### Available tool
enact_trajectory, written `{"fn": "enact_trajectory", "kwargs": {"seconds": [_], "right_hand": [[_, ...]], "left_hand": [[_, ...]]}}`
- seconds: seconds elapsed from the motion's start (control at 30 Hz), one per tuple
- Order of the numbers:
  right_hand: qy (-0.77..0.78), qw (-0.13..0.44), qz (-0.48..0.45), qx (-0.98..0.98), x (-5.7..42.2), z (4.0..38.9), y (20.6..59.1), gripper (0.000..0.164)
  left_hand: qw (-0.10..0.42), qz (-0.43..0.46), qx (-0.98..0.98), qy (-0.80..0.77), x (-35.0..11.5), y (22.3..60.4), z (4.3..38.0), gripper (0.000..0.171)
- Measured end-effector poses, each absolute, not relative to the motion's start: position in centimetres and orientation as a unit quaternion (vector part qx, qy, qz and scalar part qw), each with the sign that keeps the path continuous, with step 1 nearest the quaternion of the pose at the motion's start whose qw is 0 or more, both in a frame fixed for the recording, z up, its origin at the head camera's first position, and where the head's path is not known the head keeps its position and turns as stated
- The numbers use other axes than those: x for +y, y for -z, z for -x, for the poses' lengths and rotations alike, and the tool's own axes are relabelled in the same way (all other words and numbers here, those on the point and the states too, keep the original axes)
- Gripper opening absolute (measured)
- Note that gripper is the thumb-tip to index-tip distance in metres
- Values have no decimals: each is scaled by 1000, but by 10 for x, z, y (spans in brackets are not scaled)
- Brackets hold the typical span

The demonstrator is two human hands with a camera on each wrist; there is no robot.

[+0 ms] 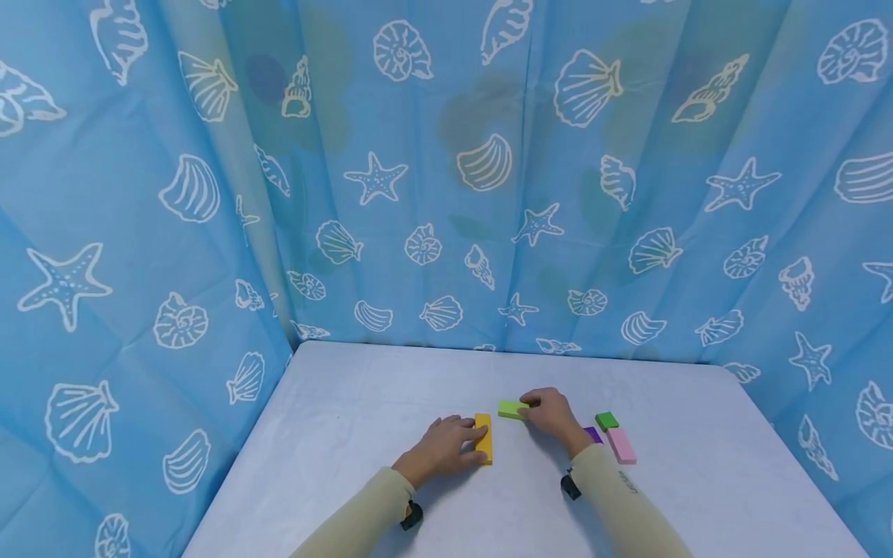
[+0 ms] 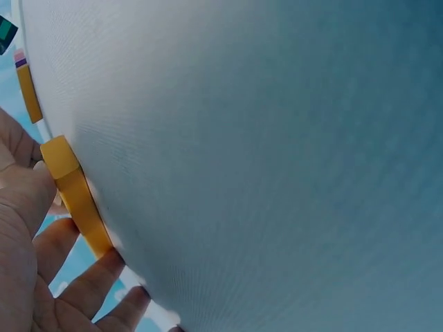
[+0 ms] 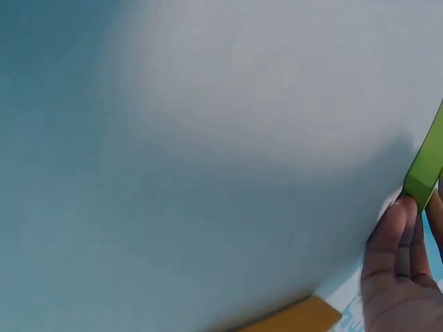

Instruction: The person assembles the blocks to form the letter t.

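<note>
My left hand [image 1: 446,446] rests at a long yellow block [image 1: 484,439] on the white table, thumb at its near end and fingertips along it. In the left wrist view, the same yellow block [image 2: 82,200] stands between the thumb and the spread fingers. To its right, my right hand [image 1: 551,412] pinches the right end of a light green block [image 1: 512,409] lying crosswise beyond the yellow one. The right wrist view shows fingertips on the end of the green block [image 3: 423,169]; much of that block is cut off by the frame.
Beside the right forearm lie a purple block [image 1: 594,434], partly hidden, a small dark green block [image 1: 606,421] and a pink block [image 1: 622,446]. Another orange block [image 2: 29,93] appears at the left wrist view's edge. A blue shell-patterned curtain [image 1: 432,201] surrounds the white table [image 1: 335,411].
</note>
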State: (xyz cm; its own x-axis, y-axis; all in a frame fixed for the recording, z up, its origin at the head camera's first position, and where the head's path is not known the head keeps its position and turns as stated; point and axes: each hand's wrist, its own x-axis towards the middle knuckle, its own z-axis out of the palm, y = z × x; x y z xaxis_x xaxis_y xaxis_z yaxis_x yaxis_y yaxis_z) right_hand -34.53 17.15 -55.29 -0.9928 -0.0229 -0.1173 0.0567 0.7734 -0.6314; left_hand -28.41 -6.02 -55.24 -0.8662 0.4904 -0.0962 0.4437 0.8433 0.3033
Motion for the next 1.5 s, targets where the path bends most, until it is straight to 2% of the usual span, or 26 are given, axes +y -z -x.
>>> {"fn": "enact_trajectory", "kwargs": {"seconds": [0.43, 1.2, 1.5], "right_hand": [[398, 58, -48, 914, 161, 351, 559, 29], [414, 57, -45, 907, 135, 364, 561, 22], [412, 74, -24, 908, 122, 368, 559, 20]], "left_hand": [[71, -253, 958, -116, -61, 556, 284, 57], [70, -260, 955, -122, -58, 558, 285, 57], [61, -260, 957, -114, -59, 557, 286, 57]]}}
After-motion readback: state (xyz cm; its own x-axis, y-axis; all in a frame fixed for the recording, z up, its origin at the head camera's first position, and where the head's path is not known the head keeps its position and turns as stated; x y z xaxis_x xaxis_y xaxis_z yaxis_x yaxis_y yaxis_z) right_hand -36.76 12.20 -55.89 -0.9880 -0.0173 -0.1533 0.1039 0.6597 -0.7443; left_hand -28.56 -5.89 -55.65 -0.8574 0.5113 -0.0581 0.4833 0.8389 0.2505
